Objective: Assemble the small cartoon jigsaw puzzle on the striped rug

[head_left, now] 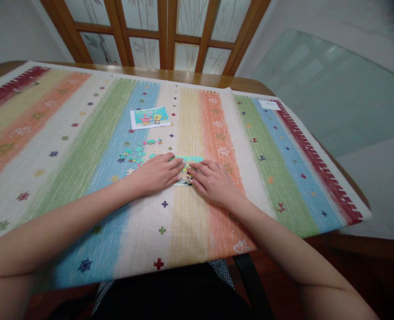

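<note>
A small, partly assembled jigsaw puzzle (194, 158) lies flat on the striped tablecloth (150, 231), teal along its far edge and multicoloured below. My left hand (161, 172) rests over its left side, palm down, fingers stretched out across the pieces. From the other side, my right hand (213, 178) lies on the right part with its fingers a little apart. The two sets of fingertips nearly meet over the middle and cover much of the puzzle. Whether a single piece is under any fingertip is hidden. Loose jigsaw pieces (138, 153), mostly teal, are scattered just beyond my left hand.
A printed reference picture (152, 118) with two cartoon figures lies beyond the loose pieces. A small white paper (269, 104) sits near the far right corner. Wooden framed glass doors (166, 35) stand behind the table, and a pale glass panel (333, 89) is at the right.
</note>
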### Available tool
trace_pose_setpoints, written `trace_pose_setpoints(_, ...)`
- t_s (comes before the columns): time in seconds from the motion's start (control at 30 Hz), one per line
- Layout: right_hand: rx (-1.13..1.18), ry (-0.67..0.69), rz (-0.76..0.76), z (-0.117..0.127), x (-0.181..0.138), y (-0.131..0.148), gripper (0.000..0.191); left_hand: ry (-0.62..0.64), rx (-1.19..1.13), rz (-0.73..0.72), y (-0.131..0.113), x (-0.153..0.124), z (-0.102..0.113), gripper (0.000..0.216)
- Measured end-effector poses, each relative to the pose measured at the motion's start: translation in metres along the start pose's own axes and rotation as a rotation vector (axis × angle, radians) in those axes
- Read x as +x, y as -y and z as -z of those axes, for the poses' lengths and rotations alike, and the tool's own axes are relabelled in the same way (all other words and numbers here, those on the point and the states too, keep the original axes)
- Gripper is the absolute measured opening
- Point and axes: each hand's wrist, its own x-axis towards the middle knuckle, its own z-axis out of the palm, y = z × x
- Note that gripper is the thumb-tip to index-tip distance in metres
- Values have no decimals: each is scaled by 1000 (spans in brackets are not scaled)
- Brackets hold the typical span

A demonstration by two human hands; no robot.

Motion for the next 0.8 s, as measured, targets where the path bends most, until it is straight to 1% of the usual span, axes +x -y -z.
trace_pose_setpoints(0.17,-18,19,7,1,0,-1,43,-2,-30,15,1,1,-2,51)
trace_pose_setpoints(0.4,12,7,30,-2,2,-6,42,-24,-99,31,1,4,0,46)
trace_pose_setpoints(0.8,20,-4,1,-5,2,-2,42,5,-12,-4,3,3,6,48)
